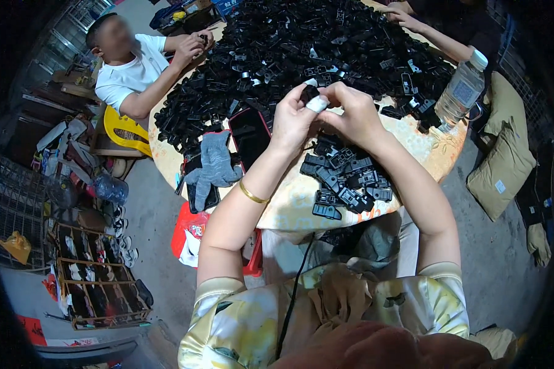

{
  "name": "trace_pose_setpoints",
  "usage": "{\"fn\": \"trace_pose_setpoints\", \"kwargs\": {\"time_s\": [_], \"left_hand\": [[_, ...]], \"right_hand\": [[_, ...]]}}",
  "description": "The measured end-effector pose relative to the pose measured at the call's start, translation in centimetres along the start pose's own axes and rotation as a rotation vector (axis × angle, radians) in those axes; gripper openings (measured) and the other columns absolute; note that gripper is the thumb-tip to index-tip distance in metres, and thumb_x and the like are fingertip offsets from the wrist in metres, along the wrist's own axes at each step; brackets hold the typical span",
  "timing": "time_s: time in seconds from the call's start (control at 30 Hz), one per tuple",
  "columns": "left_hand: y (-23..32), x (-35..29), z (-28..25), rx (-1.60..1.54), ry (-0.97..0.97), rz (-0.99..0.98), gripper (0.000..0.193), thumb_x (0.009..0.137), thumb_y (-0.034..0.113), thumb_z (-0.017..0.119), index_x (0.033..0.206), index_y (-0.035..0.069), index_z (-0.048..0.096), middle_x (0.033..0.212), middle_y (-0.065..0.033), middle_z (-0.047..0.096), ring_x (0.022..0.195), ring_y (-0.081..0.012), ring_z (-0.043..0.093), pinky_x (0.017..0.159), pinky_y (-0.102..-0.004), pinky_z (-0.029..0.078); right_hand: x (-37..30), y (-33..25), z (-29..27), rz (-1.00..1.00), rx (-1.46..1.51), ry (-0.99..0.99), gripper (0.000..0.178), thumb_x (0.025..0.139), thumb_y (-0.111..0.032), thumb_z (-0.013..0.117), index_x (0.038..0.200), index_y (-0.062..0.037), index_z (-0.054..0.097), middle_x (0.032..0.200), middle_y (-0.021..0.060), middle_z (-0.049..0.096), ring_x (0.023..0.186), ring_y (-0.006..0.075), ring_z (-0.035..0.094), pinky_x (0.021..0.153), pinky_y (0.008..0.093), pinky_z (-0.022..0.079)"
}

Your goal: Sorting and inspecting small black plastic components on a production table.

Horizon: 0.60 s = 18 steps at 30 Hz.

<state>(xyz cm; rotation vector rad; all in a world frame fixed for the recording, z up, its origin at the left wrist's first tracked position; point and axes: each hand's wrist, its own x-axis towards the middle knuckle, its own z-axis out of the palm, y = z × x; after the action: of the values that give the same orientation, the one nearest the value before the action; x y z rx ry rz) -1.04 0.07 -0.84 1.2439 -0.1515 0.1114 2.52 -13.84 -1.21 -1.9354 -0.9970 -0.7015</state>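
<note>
You had the black clip (308, 94) pinched between left hand (294, 118) and right hand (353, 112), mid-assembly; next needed it pressed together squarely.

Dark phone (250, 136) with red case lay screen-up on the table, left of the hands. Clear plastic bottle (462, 91) with pale label stood at right edge. Red-white bag (191, 237) hung below.

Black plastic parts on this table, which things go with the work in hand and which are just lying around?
In the work: left hand, right hand, small black part held between them, sorted black parts, big heap.
Lying about: phone, grey glove, water bottle.
</note>
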Motion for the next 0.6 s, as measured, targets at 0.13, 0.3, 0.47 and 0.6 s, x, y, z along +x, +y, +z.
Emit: {"fn": "trace_pose_setpoints", "kwargs": {"time_s": [0.13, 0.3, 0.47, 0.6], "left_hand": [[1.2, 0.0, -0.2, 0.073, 0.074, 0.152, 0.024, 0.092, 0.011, 0.047, 0.111, -0.004, 0.047, 0.09, -0.0117, 0.061, 0.074, -0.0139, 0.061, 0.065, -0.0247, 0.053], [2.4, -0.7, -1.7, 0.281, -0.172, 0.095, 0.026, 0.091, 0.01, 0.046, 0.114, -0.003, 0.047, 0.091, -0.0137, 0.061, 0.078, -0.0162, 0.062, 0.069, -0.0261, 0.052], [1.5, -2.3, -0.9, 1.026, -0.737, 0.382, 0.031, 0.082, 0.018, 0.059, 0.109, 0.002, 0.058, 0.091, -0.0073, 0.061, 0.082, -0.0148, 0.057, 0.076, -0.0314, 0.047], [0.7, -0.8, -2.5, 0.756, -0.609, 0.244, 0.031, 0.083, 0.021, 0.058, 0.106, 0.0, 0.059, 0.09, -0.0125, 0.06, 0.084, -0.0225, 0.056, 0.079, -0.033, 0.044]], "right_hand": [[0.4, 0.8, -0.7, 0.296, 0.295, -0.138, 0.031, 0.076, -0.013, 0.07, 0.1, -0.0005, 0.057, 0.093, 0.0092, 0.065, 0.08, 0.014, 0.062, 0.07, 0.0273, 0.051], [1.1, 4.6, -3.7, 0.44, 0.176, 0.086, 0.018, 0.081, -0.016, 0.065, 0.092, -0.001, 0.064, 0.079, 0.0044, 0.065, 0.073, 0.0096, 0.06, 0.067, 0.0236, 0.048], [0.7, 6.3, -4.3, 0.401, -0.111, -0.251, 0.019, 0.077, -0.015, 0.067, 0.089, -0.0005, 0.064, 0.079, 0.0095, 0.066, 0.069, 0.013, 0.062, 0.063, 0.0267, 0.048], [0.2, 5.4, -3.7, 0.297, -0.371, -0.498, 0.03, 0.07, -0.022, 0.069, 0.093, -0.0023, 0.066, 0.086, 0.0154, 0.064, 0.083, 0.0304, 0.061, 0.075, 0.035, 0.048]]}}
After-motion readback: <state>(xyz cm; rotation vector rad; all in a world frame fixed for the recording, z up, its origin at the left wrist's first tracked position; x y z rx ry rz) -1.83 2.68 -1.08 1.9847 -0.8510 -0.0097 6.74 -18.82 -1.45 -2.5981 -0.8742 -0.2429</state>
